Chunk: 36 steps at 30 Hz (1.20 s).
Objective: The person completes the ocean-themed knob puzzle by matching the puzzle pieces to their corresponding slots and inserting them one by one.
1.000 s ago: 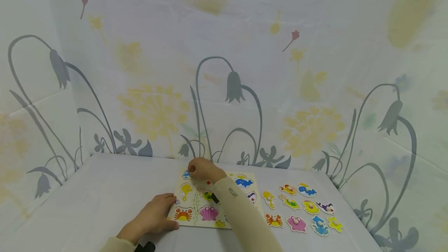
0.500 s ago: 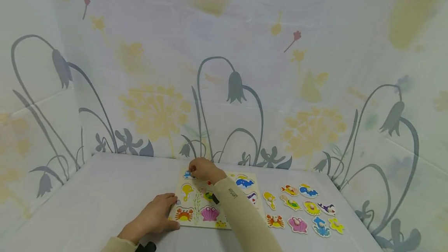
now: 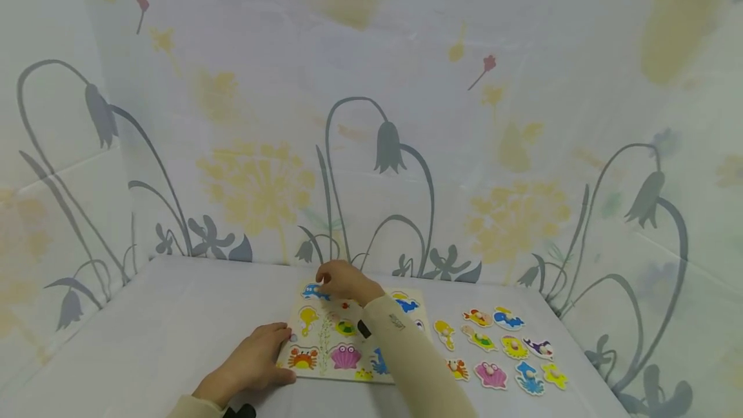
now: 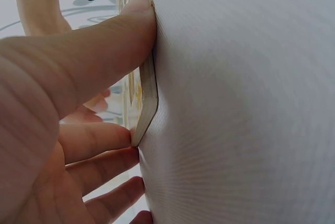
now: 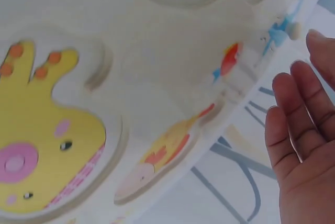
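A flat puzzle board [image 3: 331, 377] with coloured sea-animal pictures lies on the white table. My left hand [image 3: 252, 361] rests at its near left corner; in the left wrist view, the thumb [image 4: 138, 25] touches the near edge and the straight fingers [image 4: 94, 140] meet the corner and left edge. At the far left of the board is a blue dolphin-like piece [image 3: 314, 291]. My right hand [image 3: 350, 284] hovers just right of it. In the right wrist view, that hand's relaxed fingers [image 5: 280, 135] stand apart from a small knob [image 5: 295, 30] on the blue piece.
Right of the board lie several loose knobbed pieces, among them a pink shell [image 3: 491, 374], a blue octopus [image 3: 529, 379], a turtle [image 3: 478, 337], a blue whale [image 3: 508, 319] and a crab [image 3: 458, 369]. A flower-printed cloth [image 3: 360, 199] stands behind the table.
My right hand has let go of the blue piece and drawn slightly right, uncovering more of it. My left hand keeps its place at the board's corner.
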Motion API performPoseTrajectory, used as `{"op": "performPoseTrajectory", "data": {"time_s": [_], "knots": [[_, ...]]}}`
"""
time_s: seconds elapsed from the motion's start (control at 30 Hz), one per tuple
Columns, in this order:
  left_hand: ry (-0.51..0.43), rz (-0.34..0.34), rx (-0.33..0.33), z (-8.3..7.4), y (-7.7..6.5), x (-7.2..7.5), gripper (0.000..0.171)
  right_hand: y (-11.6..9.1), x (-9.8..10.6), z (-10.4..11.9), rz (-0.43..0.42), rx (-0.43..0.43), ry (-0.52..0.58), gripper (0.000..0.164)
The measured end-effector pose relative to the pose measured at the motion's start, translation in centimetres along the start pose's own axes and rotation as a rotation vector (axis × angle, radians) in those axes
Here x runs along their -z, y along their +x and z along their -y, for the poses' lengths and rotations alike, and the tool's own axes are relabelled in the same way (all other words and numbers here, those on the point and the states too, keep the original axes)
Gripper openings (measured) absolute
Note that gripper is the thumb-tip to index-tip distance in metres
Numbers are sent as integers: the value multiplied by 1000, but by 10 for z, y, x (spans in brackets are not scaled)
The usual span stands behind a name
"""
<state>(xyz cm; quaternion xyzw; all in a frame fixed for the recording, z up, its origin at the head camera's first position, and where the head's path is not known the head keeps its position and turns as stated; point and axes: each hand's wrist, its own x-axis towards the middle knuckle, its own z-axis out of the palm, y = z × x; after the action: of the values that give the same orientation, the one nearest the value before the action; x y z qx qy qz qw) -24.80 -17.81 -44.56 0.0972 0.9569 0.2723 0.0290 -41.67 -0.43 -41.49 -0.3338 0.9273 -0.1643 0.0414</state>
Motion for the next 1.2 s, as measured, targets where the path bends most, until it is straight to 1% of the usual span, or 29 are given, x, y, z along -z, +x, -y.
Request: {"op": "performPoseTrajectory", "data": {"time_s": [0.07, 0.2, 0.37, 0.6, 0.73, 0.87, 0.97, 1.1, 1.2], "knots": [[3, 3, 6, -1, 1, 0, 78, -3, 3, -1, -2, 8, 27, 21], [5, 7, 9, -1, 1, -1, 78, -11, 9, -2, -12, 60, 72, 23], [6, 3, 13, 0, 1, -1, 78, -20, 12, -2, -14, 138, 30, 23], [-11, 3, 7, 2, 1, -3, 79, -45, 20, -1, 23, 151, -2, 26], [-4, -5, 3, 2, 2, -3, 79, -58, 23, -5, 14, 177, -71, 25], [-3, -13, 1, 3, 1, -3, 79, -70, 25, -11, 17, 163, -108, 25], [-3, -18, -1, 3, 0, -4, 79, -80, 26, -19, 22, 113, -108, 25], [-6, -24, -6, 3, 0, -4, 78, -93, 28, -34, 12, 56, -102, 27], [-8, -17, -8, 4, 1, -5, 78, -104, 32, -46, -5, 51, -108, 28]]}}
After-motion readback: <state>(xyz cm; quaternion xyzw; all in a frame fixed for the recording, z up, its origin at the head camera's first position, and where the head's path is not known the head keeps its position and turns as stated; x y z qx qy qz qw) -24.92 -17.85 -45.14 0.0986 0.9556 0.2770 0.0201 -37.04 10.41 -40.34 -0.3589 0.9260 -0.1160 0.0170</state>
